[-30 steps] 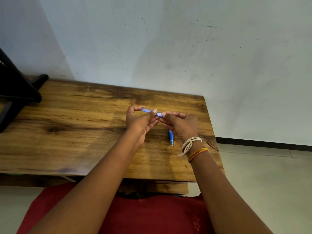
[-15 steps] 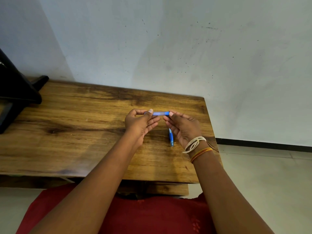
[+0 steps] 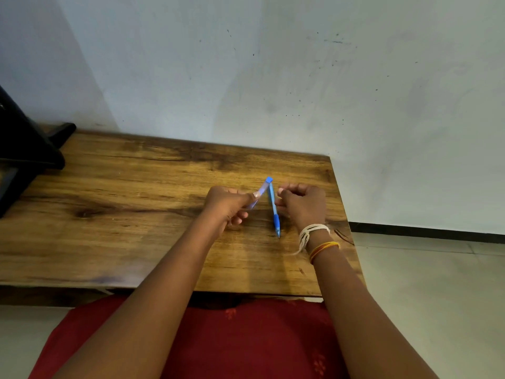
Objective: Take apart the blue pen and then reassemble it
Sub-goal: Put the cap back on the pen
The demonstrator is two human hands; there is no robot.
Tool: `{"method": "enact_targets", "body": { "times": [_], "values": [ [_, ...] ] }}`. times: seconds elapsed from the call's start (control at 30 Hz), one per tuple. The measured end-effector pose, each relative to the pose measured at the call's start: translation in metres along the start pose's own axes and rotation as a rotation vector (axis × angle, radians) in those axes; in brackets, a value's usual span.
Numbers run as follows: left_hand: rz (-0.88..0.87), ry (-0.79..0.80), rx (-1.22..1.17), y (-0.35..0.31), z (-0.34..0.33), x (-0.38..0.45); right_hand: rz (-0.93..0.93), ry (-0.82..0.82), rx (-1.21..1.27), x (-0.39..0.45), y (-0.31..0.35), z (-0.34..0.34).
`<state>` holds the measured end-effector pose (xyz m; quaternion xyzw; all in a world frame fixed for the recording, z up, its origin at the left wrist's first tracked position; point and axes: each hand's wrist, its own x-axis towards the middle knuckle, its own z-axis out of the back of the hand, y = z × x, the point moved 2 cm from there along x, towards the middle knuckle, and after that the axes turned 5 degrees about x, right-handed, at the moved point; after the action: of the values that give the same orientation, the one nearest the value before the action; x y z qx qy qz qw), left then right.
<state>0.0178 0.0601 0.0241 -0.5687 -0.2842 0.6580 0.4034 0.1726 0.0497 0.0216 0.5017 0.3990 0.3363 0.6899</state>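
Observation:
My left hand pinches a translucent blue pen barrel, tilted up to the right with its solid blue end cap on top. The pen's other part, slim with a darker blue grip and a pointed tip, lies on the wooden table pointing toward me, just right of the barrel. My right hand hovers beside that part with its fingers loosely curled and nothing visibly held. Its fingertips are close to the lying part; I cannot tell whether they touch it.
A black stand or device sits at the table's far left corner. A pale wall runs directly behind the table. The table's right edge is near my right wrist, with tiled floor beyond it. My red-clothed lap is below the front edge.
Both hands held the barrel level between them. My right hand has let go and drawn back to the right; my left hand has swung the barrel's capped end upward.

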Motion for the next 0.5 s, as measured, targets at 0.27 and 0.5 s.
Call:
{"method": "enact_targets", "body": {
  "times": [0.27,0.5],
  "values": [
    [-0.12,-0.381,0.443,0.0072,-0.0004,0.0088,0.041,0.142,-0.729,-0.0074,-0.0054,0.0035],
    [-0.159,-0.428,0.478,0.0097,-0.0027,0.0109,0.063,0.015,-0.521,-0.0033,-0.0084,0.0029]
  ]
}}
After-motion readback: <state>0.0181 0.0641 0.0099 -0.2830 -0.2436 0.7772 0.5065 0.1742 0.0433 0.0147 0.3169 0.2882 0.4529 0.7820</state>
